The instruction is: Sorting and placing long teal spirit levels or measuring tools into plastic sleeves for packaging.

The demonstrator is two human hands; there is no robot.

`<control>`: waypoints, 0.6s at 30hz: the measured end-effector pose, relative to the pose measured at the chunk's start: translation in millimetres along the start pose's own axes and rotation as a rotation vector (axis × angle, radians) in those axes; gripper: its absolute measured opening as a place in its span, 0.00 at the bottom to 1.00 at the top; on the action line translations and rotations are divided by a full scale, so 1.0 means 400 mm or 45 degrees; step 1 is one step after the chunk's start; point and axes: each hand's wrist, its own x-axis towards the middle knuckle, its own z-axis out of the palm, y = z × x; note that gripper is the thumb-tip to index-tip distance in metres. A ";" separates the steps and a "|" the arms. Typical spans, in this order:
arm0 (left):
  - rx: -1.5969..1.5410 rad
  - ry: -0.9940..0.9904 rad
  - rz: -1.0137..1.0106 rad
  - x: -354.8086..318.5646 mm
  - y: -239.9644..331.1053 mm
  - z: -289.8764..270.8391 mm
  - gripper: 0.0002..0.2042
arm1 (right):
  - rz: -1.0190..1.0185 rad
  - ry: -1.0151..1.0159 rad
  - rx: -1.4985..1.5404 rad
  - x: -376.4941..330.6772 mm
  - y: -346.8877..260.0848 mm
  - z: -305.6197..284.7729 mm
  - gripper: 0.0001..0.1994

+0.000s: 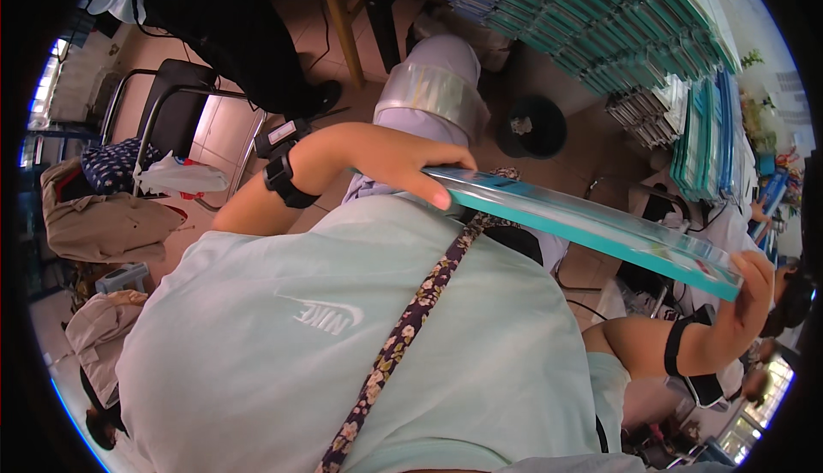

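Note:
A long, flat box (591, 233) with a teal edge and a clear top is held between my two hands, slanting down to the right in front of my torso. My left hand (411, 164) grips its left end, thumb on the near side and fingers over the top. At the other end, my right hand (753, 289) has its fingers bent around the corner. Beyond the box, a wide band of clear, shiny plastic (431, 96) lies over my lilac-clad knee.
Tall stacks of similar teal and blue flat boxes (600, 23) fill the upper right. A dark bucket (531, 127) stands on the tiled floor. At the left are a metal-framed chair (176, 100), a white plastic bag (184, 175) and another person's dark-trousered leg (227, 32).

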 end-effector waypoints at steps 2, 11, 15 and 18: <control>0.013 -0.018 0.016 -0.008 -0.015 -0.016 0.45 | -0.065 0.157 -0.066 -0.029 0.022 -0.037 0.13; 0.152 0.248 0.164 0.036 0.017 0.012 0.39 | -0.022 -0.279 0.302 0.021 0.011 -0.046 0.25; 0.411 0.315 0.140 0.052 0.046 0.019 0.35 | 0.226 -0.637 0.119 0.013 -0.030 -0.043 0.34; 0.624 0.358 0.133 0.068 0.067 0.036 0.35 | 0.344 -0.739 0.032 0.010 -0.087 0.027 0.40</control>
